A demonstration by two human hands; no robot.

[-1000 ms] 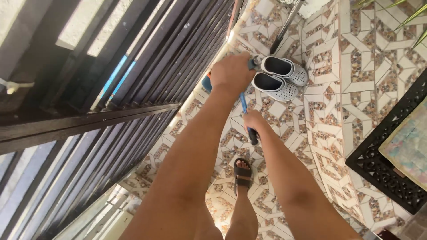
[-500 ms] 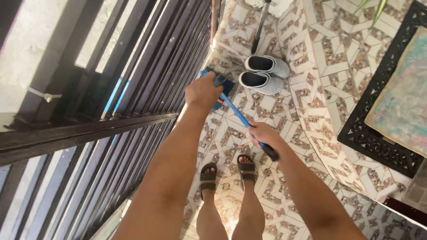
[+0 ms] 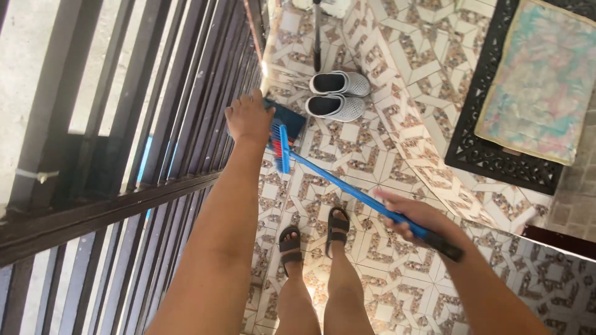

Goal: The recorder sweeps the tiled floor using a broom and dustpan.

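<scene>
My left hand [image 3: 248, 118] reaches forward beside the dark metal gate and grips the top of a blue dustpan [image 3: 290, 118] that stands on the tiled floor. The blue broom [image 3: 347, 189] slants across the view, its bristle head [image 3: 280, 146] right against the dustpan's mouth. My right hand [image 3: 413, 217] is closed around the broom's handle near its black end grip [image 3: 448, 248]. Both my feet in dark sandals [image 3: 338, 226] stand just below the broom handle.
A dark barred metal gate [image 3: 155, 124] fills the left side. A pair of grey clogs [image 3: 338, 96] lies beyond the dustpan, with a thin pole [image 3: 316, 37] behind them. A black patterned mat [image 3: 484, 149] with a pastel cloth [image 3: 540, 80] lies at right.
The broom head has come down to the dustpan's mouth. My right hand has moved back and to the right with the handle. My left hand stays on the dustpan, and the view has tilted.
</scene>
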